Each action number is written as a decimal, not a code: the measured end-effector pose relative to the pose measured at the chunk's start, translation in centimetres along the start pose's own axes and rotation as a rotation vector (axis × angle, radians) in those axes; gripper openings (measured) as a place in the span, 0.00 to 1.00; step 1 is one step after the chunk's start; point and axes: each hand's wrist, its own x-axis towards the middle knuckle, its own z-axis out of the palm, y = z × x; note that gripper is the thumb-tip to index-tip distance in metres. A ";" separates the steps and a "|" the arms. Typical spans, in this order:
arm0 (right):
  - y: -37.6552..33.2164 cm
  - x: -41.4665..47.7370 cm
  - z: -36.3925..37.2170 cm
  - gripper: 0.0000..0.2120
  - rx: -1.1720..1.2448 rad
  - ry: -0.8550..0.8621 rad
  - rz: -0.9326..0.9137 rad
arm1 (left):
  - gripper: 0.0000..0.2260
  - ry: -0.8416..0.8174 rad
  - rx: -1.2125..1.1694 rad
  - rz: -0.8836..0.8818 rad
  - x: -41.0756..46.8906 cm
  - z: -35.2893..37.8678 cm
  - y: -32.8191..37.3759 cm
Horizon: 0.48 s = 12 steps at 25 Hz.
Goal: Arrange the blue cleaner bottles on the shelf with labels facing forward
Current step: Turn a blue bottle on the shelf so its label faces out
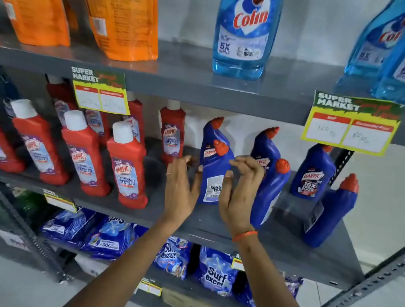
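Note:
Several dark blue cleaner bottles with red-orange caps stand on the middle grey shelf (213,224). The front one (213,174) shows its barcode side and stands between my two hands. My left hand (181,183) is open at its left side, thumb near the bottle. My right hand (239,190) is at its right side with fingers curled, touching or nearly touching it. Another blue bottle (268,193) leans just right of my right hand. One bottle (312,173) shows its front label. A tilted one (329,213) stands near the shelf's right end.
Red cleaner bottles (126,167) with white caps fill the left of the same shelf. Light blue glass-cleaner bottles (246,29) and orange pouches (122,10) stand on the shelf above. Price tags (351,125) hang from its edge. Detergent packs (215,271) lie below.

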 end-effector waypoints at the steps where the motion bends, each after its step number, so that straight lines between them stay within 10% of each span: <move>1: 1.3 -0.7 0.9 0.10 -0.053 -0.055 0.062 | 0.13 -0.044 -0.025 -0.050 0.2 0.7 -1.3; 12: 9.4 -4.7 4.4 0.32 -0.178 -0.487 0.714 | 0.16 -0.451 -0.347 -0.315 1.5 4.0 -8.4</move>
